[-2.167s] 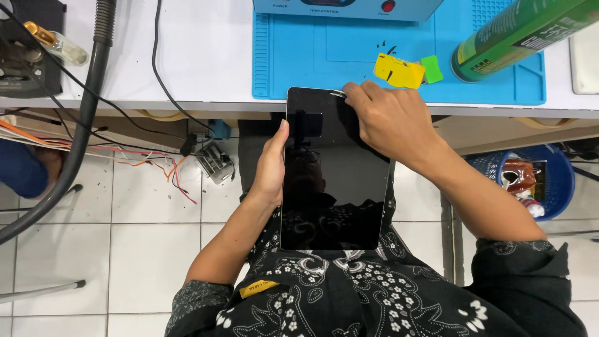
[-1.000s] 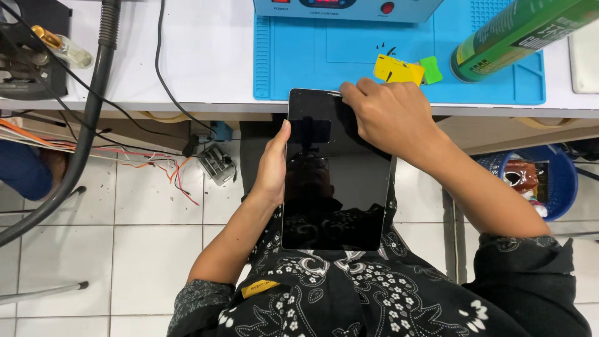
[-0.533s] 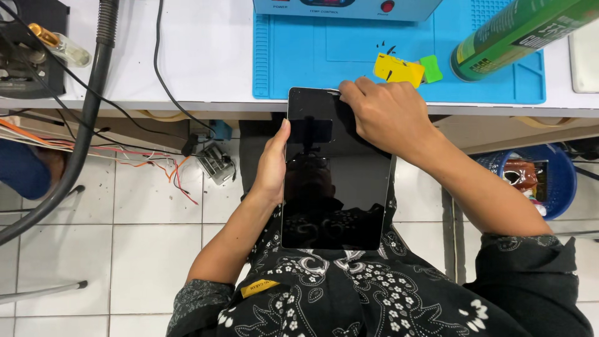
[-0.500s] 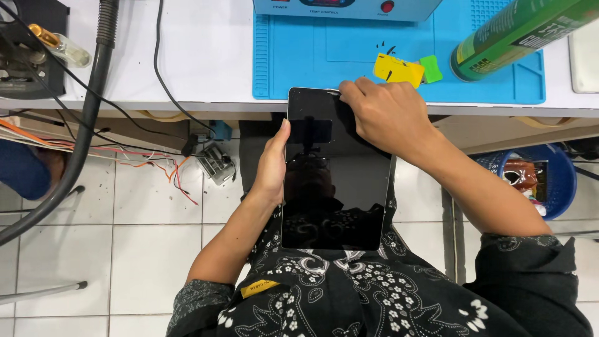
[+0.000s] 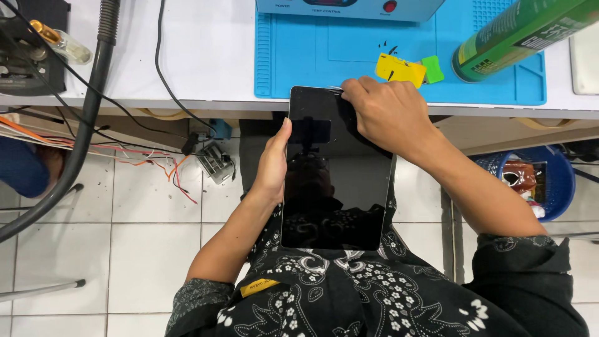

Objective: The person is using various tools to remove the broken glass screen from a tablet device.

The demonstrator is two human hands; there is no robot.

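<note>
A black tablet (image 5: pixel 334 187) with a dark glossy screen rests on my lap, its top end leaning against the table edge. My left hand (image 5: pixel 272 163) grips its left side, thumb on the bezel. My right hand (image 5: pixel 387 115) lies over the top right corner, fingers closed around a thin metal tool whose tip (image 5: pixel 337 88) shows at the tablet's top edge. Just beyond, a yellow pick (image 5: pixel 399 68) and a green pick (image 5: pixel 432 68) lie on the blue work mat (image 5: pixel 299 56).
A green spray can (image 5: pixel 518 34) lies tilted on the mat's right. A heating machine (image 5: pixel 349 7) stands at the back. A thick black hose (image 5: pixel 81 125), cables and a small glass bottle (image 5: pixel 59 42) are at left. A blue bin (image 5: pixel 536 181) sits under the table.
My right hand has slid a little left along the tablet's top edge; the tool tip now shows there. The left hand and tablet stay put.
</note>
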